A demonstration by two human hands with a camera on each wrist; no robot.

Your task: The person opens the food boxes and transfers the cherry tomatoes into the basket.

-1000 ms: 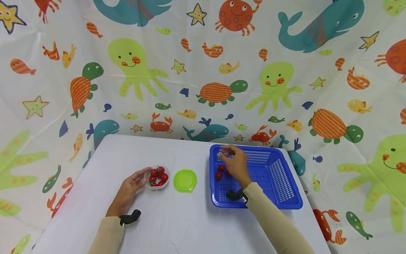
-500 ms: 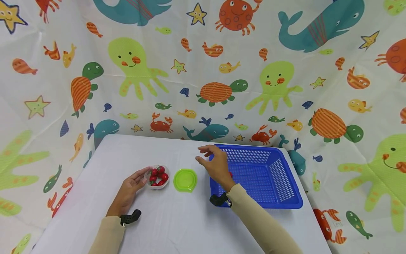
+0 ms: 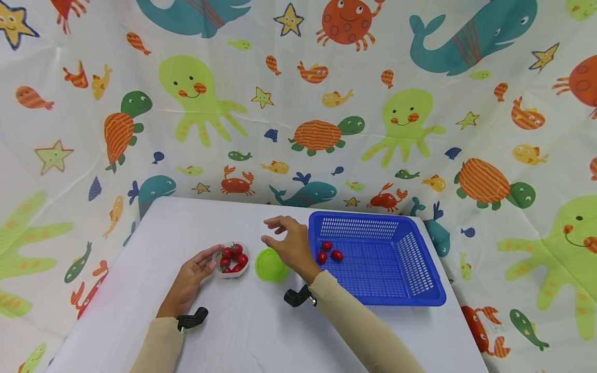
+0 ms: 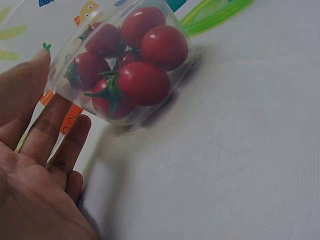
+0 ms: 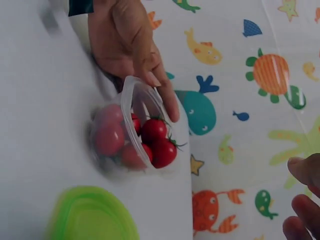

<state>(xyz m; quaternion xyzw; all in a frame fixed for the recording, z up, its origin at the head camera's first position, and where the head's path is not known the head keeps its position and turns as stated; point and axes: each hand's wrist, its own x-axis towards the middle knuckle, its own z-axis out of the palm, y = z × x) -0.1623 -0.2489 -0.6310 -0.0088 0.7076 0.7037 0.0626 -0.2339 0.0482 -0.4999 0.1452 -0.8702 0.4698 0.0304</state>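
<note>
My left hand (image 3: 190, 282) rests at the left side of a small clear plastic container (image 3: 227, 275), thumb and forefinger against its wall and the other fingers loosely bent. Several red cherry tomatoes (image 4: 145, 83), some with green stems, fill the container. In the head view my right hand (image 3: 294, 246) hangs over the right edge of a lime-green lid (image 3: 270, 266), thumb and fingers apart with nothing between them. Only the fingertips (image 5: 305, 172) of that hand show in the right wrist view. Three cherry tomatoes (image 3: 337, 255) lie in the left part of a blue basket (image 3: 373, 301).
The basket stands on the right of the white-covered table (image 3: 242, 331), near its back edge. Behind the table hangs a white curtain (image 3: 280, 46) printed with sea animals. The lid lies flat between the container and the basket.
My right hand has moved left from above the basket to beside the lid, uncovering the tomatoes in the basket. My left hand and the container have stayed put.
</note>
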